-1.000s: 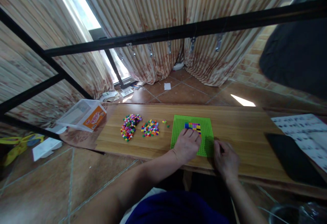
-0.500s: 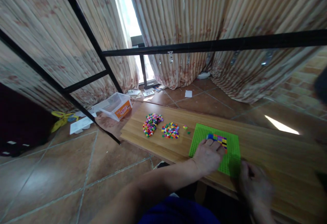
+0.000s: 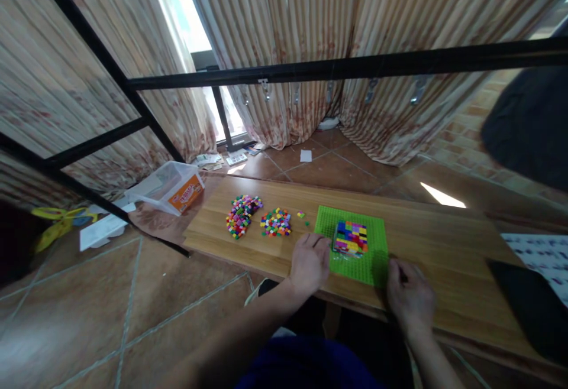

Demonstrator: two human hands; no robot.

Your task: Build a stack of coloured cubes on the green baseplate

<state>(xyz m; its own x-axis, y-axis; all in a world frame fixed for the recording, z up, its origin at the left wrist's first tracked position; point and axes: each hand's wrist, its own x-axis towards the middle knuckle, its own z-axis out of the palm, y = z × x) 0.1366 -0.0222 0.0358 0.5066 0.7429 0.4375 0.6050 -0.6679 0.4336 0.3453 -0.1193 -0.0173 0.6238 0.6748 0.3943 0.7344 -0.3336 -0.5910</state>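
Note:
A green studded baseplate lies on the wooden table. On it stands a low block built of small multicoloured bricks. My left hand is at the baseplate's left edge, fingers curled down beside the brick block. Whatever those fingers may hold is hidden. Curled into a loose fist, my right hand rests by the baseplate's near right edge; its inside cannot be made out. To the left lie two piles of loose bricks, a larger pile and a smaller pile, with a few stray bricks close by.
The long wooden table carries a dark flat object and a printed sheet at its right end. Beyond its left end sits a clear plastic bin. A black metal rail crosses in front of the curtains.
My left hand has lifted off the brick block and moved left to the baseplate's edge, uncovering the block. My right hand stays beside the baseplate. The view has turned to the right.

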